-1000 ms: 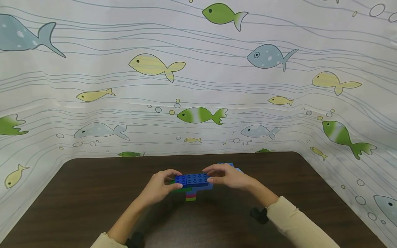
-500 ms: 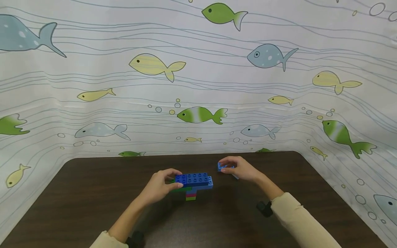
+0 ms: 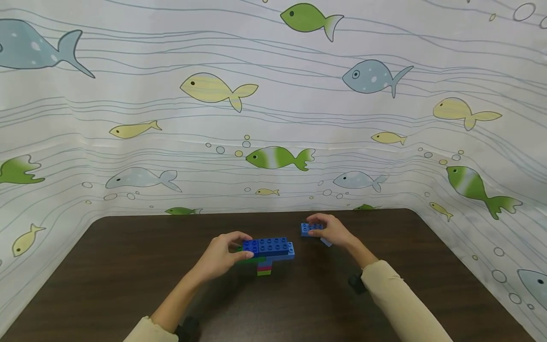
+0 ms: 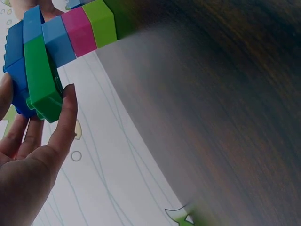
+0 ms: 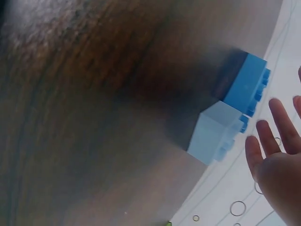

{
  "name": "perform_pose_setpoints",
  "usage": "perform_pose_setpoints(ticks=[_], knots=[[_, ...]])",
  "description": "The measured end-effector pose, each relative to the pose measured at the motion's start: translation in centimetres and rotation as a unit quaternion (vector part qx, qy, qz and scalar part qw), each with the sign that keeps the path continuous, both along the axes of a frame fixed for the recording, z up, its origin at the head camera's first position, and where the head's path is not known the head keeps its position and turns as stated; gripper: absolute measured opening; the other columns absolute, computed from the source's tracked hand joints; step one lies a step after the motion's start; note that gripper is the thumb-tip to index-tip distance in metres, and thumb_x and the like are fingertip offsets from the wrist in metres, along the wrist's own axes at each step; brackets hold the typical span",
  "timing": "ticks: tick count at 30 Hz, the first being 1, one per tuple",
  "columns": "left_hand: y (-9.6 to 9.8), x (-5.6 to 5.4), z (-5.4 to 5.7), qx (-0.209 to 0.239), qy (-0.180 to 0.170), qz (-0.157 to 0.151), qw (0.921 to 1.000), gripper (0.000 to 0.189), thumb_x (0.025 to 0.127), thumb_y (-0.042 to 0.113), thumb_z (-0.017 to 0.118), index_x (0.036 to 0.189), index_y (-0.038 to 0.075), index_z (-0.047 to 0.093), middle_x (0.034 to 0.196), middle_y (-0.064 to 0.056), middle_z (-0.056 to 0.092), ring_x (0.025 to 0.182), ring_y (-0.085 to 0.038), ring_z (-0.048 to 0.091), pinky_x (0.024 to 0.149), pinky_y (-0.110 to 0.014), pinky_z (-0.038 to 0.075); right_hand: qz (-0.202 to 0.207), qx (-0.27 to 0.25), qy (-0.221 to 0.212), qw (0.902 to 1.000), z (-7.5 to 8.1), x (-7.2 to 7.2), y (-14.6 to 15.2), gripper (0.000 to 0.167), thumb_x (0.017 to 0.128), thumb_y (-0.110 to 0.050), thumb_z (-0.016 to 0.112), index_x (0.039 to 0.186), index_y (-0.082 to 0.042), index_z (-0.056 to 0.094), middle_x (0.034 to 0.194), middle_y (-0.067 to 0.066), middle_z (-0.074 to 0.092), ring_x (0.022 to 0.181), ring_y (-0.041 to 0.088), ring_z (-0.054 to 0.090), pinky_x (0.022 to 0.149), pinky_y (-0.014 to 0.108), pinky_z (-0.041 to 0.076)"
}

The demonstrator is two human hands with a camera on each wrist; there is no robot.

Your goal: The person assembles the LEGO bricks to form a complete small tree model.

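My left hand (image 3: 220,256) grips the left end of a model built of toy building bricks. Dark blue bricks (image 3: 273,245) lie on top of it. Beneath them are a green brick (image 4: 42,80) and a light blue brick (image 3: 287,252). The stem shows blue, magenta (image 4: 80,32) and lime (image 4: 100,23) bricks. My right hand (image 3: 333,231) hovers at a medium blue brick (image 3: 305,230) on the table. In the right wrist view its fingers (image 5: 267,136) are loosely bent and look apart from the bricks. A pale blue brick (image 5: 214,132) stands beside the medium blue one.
The dark brown wooden table (image 3: 128,285) has rounded far corners. A white fish-patterned sheet (image 3: 213,128) rises behind it and along both sides. Black wrist devices (image 3: 356,283) sit at the sleeves.
My right hand has moved from the model's right end, back and to the right, to the loose blue bricks. My left hand stays on the model.
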State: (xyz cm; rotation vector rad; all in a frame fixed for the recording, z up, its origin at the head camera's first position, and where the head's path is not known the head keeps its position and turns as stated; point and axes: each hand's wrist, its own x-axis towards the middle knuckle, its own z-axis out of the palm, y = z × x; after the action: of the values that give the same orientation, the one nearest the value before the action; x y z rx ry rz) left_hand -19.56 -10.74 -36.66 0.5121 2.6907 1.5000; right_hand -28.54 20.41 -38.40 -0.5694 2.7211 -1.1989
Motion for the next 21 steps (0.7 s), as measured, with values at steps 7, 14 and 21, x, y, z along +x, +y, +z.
perform_pose_setpoints(ticks=[7, 14, 21], knots=[[0.0, 0.0, 0.0, 0.000, 0.001, 0.001, 1.0000, 0.027, 0.080, 0.014, 0.070, 0.104, 0.004, 0.062, 0.099, -0.009, 0.062, 0.089, -0.027, 0.061, 0.071, -0.036, 0.052, -0.030, 0.016, 0.017, 0.9993, -1.3, -0.5, -0.3, 0.040, 0.082, -0.009, 0.068, 0.120, -0.001, 0.055, 0.121, 0.015, 0.055, 0.115, 0.033, 0.047, 0.096, 0.050, 0.035], [0.1, 0.1, -0.1, -0.004, 0.007, -0.003, 1.0000, 0.027, 0.081, 0.016, 0.069, 0.105, 0.005, 0.062, 0.101, -0.010, 0.063, 0.092, -0.030, 0.060, 0.073, -0.039, 0.052, -0.029, 0.010, 0.028, 0.9991, -2.0, -0.2, -0.3, 0.040, 0.081, -0.007, 0.068, 0.119, -0.001, 0.055, 0.118, 0.014, 0.057, 0.114, 0.033, 0.047, 0.096, 0.051, 0.034], [0.0, 0.1, -0.2, -0.005, 0.009, -0.008, 0.9999, 0.026, 0.082, 0.016, 0.069, 0.105, 0.004, 0.062, 0.103, -0.010, 0.062, 0.092, -0.030, 0.060, 0.073, -0.040, 0.051, -0.024, 0.028, 0.048, 0.9981, -2.2, -0.1, -0.1, 0.039, 0.079, -0.006, 0.070, 0.116, -0.001, 0.058, 0.119, 0.016, 0.056, 0.115, 0.036, 0.043, 0.095, 0.054, 0.032]])
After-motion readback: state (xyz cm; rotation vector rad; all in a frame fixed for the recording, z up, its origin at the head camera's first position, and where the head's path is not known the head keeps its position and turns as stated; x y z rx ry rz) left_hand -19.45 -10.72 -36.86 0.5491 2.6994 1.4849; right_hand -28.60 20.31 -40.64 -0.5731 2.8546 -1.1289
